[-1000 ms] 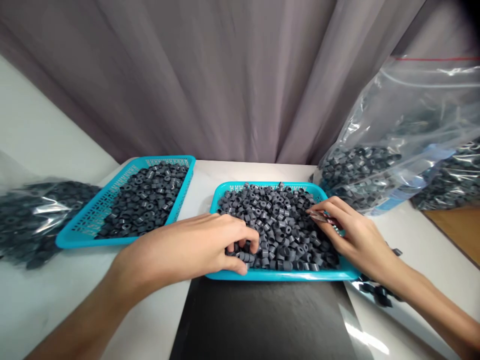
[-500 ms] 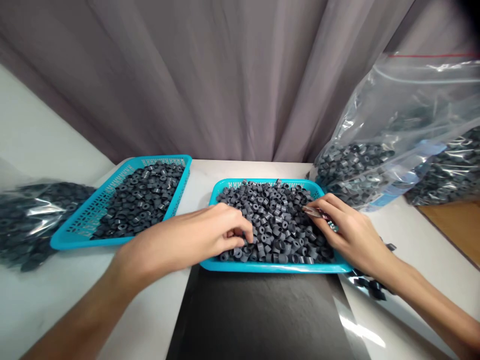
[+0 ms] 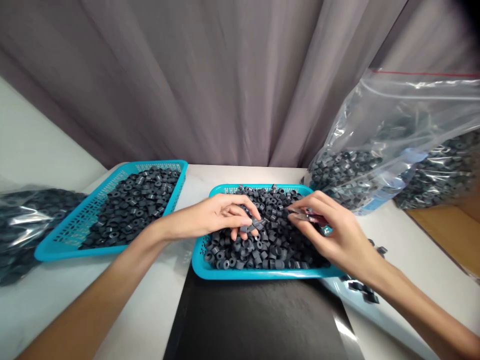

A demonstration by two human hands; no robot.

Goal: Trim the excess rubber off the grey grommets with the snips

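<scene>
My left hand (image 3: 225, 215) is closed over the middle turquoise basket (image 3: 258, 274), pinching a dark grey plastic piece (image 3: 249, 228) between thumb and fingers. The piece looks short and tubular; whether more than one is held I cannot tell. Many loose grey ring-shaped pieces (image 3: 262, 255) fill the basket beneath. My right hand (image 3: 333, 230) grips a small metal tool with a reddish handle (image 3: 303, 216), its tip pointing left toward the held piece. Fingers cover most of the tool, so its exact kind is hidden.
Another turquoise basket (image 3: 86, 254) of similar pieces stands left, beside a clear bag (image 3: 33, 215) of them. At the right are an upright zip bag (image 3: 348, 170), another filled bag (image 3: 442, 170) and brown cardboard (image 3: 446, 235). A black mat (image 3: 258, 320) lies in front; scraps (image 3: 363, 290) lie near my right wrist.
My left hand has lifted from the pile and now shows a grey piece in its fingers. The right hand has brought the tool leftward, closer to it. The view has shifted slightly.
</scene>
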